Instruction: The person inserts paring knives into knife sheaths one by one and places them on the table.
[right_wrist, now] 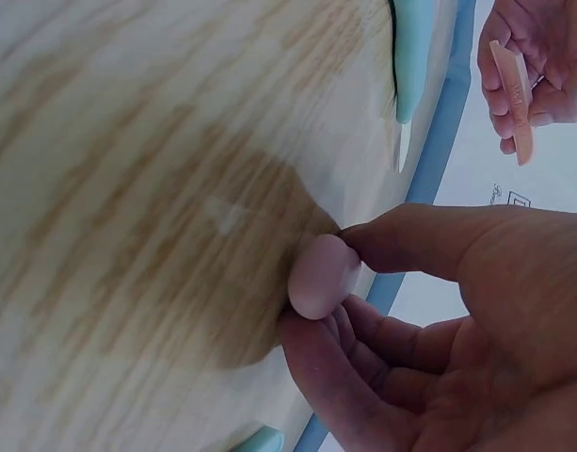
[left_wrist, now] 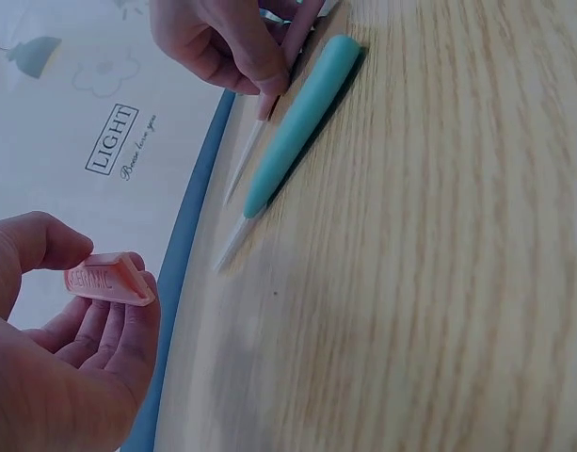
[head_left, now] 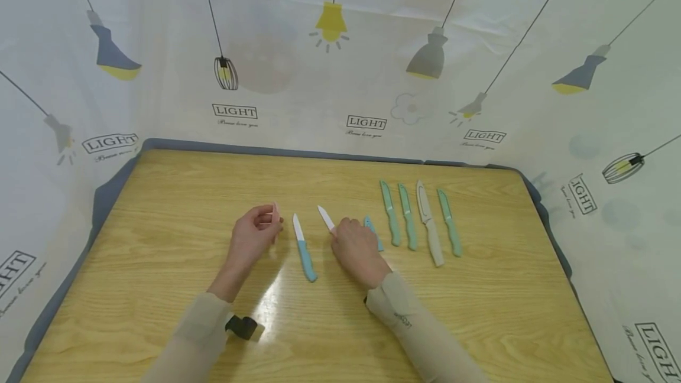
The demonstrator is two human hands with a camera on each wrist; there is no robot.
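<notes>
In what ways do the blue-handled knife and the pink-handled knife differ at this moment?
The blue-handled knife lies untouched on the table, while the pink-handled knife is held by the right hand. In the head view, the blue-handled knife shows its whole handle; the pink-handled knife's handle is mostly hidden. Both have bare white blades with tips pointing away from the person.

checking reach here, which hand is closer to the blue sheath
Right. The right hand, gripping the pink-handled knife, is immediately left of the blue sheath; the left hand, holding a pink sheath, is farther left, beyond the blue-handled knife.
</notes>
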